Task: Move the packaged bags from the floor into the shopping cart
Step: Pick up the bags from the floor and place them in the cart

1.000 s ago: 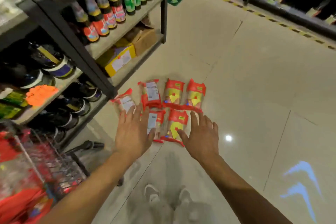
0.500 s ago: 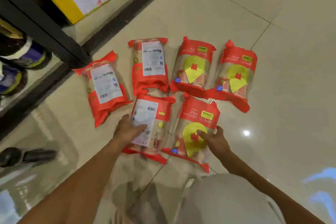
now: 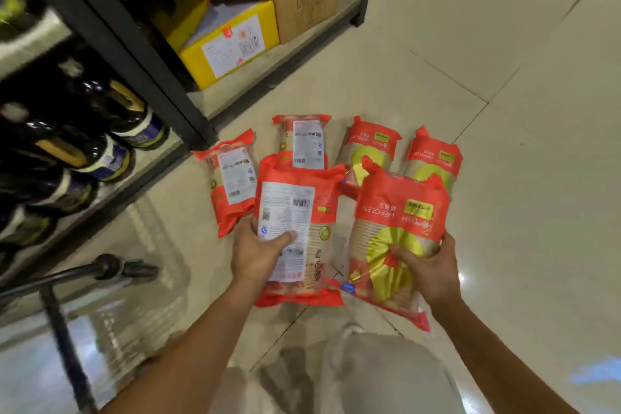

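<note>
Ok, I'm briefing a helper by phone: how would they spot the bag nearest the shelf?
Find the black shelf post where it meets the floor. The red bag lies just right of its foot, white label up. It is the leftmost bag lying there.

Left grip (image 3: 258,252): pretty much only the thumb shows on the left bag (image 3: 299,212), the fingers are mostly tucked behind it. Same deal with the right grip (image 3: 426,265) and the right bag (image 3: 396,228). Just beyond the left grip, the label bag (image 3: 307,141) has its lower half covered. Past the right grip, the yellow-mark bag (image 3: 369,144) and the end bag (image 3: 433,155) are half hidden too. Label print is too small to read. The cart (image 3: 111,268), out left of the left grip, is smeared and cut by the edge. The bottles (image 3: 100,151) are blurry as well.
</note>
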Demonstrator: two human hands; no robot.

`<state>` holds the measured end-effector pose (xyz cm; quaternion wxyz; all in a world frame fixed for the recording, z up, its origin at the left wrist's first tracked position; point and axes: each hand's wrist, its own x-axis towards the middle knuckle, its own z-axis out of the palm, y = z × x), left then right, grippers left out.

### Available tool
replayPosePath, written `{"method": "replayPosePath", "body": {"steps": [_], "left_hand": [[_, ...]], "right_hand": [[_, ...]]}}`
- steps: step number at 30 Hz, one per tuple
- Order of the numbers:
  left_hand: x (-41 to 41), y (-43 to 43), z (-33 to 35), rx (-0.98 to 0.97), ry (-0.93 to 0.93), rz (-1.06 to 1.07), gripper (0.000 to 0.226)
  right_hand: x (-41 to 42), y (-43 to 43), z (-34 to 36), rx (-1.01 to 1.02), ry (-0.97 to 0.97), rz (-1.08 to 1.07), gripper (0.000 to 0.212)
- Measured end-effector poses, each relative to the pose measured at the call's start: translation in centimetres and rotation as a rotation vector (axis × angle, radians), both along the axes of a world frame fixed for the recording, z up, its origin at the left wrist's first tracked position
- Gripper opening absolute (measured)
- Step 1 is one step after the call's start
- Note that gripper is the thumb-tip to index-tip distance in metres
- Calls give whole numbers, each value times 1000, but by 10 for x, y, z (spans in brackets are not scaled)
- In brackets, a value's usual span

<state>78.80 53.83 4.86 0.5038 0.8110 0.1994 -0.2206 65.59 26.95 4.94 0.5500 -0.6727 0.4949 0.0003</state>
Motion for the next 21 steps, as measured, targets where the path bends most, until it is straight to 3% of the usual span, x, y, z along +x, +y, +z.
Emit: {"method": "replayPosePath", "body": {"steps": [7,11,13,17,21], "left_hand": [[-87,53,350,-139,-126,99,66],[-145,123,525,-128,-247,141,65],[-179,166,584,-101,-283,199,61],[-268,256,661,34,-322,370,60],[-358,329,706,89,-314,605,71]], "right_hand": [[-56,42,379,-65,-165,120,79],[-98,94,537,-2,-279,220,74],[-117,126,583,49,-331,300,73],[-125,199,624,170,-434,539,90],[-142,278,634,329,-490,764,121]]}}
